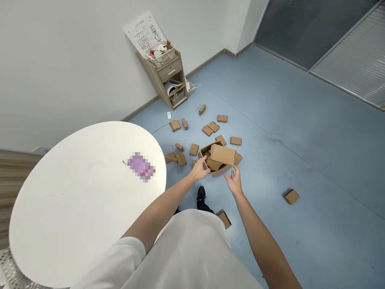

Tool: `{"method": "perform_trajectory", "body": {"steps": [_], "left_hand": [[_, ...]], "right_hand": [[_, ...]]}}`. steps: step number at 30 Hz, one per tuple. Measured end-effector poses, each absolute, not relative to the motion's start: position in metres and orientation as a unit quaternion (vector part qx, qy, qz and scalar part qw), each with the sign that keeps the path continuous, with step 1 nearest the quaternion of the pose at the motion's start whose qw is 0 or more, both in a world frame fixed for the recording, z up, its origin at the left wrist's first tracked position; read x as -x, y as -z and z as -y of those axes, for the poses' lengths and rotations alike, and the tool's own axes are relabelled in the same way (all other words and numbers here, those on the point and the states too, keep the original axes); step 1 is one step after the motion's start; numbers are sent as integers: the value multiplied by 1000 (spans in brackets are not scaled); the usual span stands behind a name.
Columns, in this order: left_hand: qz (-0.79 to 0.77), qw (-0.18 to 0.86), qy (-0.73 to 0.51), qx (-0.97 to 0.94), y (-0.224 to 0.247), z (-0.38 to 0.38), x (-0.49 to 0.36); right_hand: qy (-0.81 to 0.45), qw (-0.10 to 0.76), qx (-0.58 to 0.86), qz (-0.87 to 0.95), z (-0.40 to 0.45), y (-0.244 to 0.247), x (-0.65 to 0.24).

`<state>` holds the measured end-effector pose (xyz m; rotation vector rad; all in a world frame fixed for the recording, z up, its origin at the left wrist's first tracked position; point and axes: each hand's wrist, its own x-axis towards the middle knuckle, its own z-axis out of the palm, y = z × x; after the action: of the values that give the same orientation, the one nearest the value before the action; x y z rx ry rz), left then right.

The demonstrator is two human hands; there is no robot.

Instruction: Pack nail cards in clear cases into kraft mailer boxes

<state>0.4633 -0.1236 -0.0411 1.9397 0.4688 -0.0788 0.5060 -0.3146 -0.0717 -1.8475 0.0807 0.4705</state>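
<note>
An open cardboard box (221, 171) filled with smaller cardboard boxes is in front of me, above or on the floor; I cannot tell which. My left hand (199, 169) grips its near left side, with the fingers at the rim. Across the top of the pile lies a flat closed cardboard box (223, 154), tilted and partly over the right rim. Just below that flat box's right corner is my right hand (235, 182), thumb and fingers apart, the fingertips at or near the corner. Whether they touch it is unclear.
Several small cardboard boxes (236, 141) lie scattered over the blue floor, one farther right (291, 196) and another by my feet (224, 219). To the left stands a round white table (90, 192) with a blurred purple object (140, 166). A wooden cabinet (164, 76) stands against the wall.
</note>
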Motion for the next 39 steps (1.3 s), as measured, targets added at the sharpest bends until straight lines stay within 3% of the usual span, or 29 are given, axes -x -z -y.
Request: {"method": "perform_trajectory", "body": {"steps": [4,9,15,21,27,36,39], "left_hand": [[-174,519,70,-834,48,124,-410],[-258,568,62,-779,48,100,-319],[-429,533,-29,-729,21,48,-221],[-555,476,-84,-677,17,21,-116],[-594,497,-98,-625,32,25,-43],[-576,520,-96,-623,33,13,-2],[-571,527,-99,-622,33,5,4]], "right_hand": [[-249,543,801,-37,320,85,-468],[-295,516,804,32,290,78,-437],[-327,458,788,248,178,37,-423],[-382,300,751,448,63,6,-374],[-327,205,811,440,2,23,-336],[-277,131,860,409,-20,44,-318],[-266,143,862,407,-17,35,-310]]}}
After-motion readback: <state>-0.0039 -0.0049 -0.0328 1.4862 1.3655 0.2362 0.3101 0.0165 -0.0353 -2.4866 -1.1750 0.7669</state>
